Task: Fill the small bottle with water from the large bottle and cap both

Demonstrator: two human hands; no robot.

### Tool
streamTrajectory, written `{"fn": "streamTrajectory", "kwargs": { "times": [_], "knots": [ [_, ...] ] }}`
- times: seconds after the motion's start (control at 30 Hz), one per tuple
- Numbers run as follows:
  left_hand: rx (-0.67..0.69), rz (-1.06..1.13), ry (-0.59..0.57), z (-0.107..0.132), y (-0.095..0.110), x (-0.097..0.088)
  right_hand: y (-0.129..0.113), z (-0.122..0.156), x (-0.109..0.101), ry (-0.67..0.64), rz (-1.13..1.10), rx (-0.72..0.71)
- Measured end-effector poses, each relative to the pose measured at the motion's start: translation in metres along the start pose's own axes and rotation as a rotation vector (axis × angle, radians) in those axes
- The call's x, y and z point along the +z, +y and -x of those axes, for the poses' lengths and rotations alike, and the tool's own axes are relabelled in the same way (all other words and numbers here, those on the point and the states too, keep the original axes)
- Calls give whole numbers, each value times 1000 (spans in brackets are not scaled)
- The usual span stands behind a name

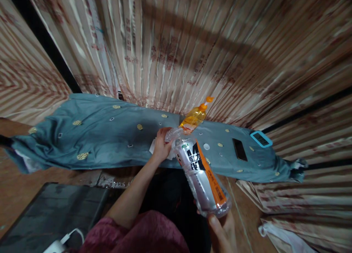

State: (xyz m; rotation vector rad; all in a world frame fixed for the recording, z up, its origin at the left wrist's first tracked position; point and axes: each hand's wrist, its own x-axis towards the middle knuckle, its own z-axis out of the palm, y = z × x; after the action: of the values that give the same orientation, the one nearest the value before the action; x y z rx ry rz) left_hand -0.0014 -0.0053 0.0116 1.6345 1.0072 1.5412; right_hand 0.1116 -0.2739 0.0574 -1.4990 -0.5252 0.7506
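Note:
A large clear plastic drink bottle (202,172) with a silver, black and orange label slants across the front of me, its neck pointing away to the left. Its base rests in my right hand (224,227), thumb on the near side. My left hand (162,145) is closed around the neck end; most of its fingers are hidden. White tissue (172,153) shows beside and below that hand, and I cannot tell whether it is gripped. Just beyond the neck stands a pump bottle (194,118) of orange-yellow liquid with an orange pump top.
A narrow table in a blue-green patterned cloth (110,135) runs across the view. On its right lie a small white disc (206,146), a dark phone (239,149) and a blue-framed digital timer (261,139). Striped curtains (176,55) hang behind. A dark flat surface (55,212) is lower left.

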Motion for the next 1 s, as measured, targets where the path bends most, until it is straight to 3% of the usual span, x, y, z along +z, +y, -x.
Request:
{"fn": "streamTrajectory", "kwargs": {
  "times": [0.43,1.0],
  "knots": [
    [-14,-41,-21,1,-2,1,0,-6,-10,-38,28,17],
    [-9,-32,-24,3,-1,1,-4,1,-11,15,67,54]
  ]
}}
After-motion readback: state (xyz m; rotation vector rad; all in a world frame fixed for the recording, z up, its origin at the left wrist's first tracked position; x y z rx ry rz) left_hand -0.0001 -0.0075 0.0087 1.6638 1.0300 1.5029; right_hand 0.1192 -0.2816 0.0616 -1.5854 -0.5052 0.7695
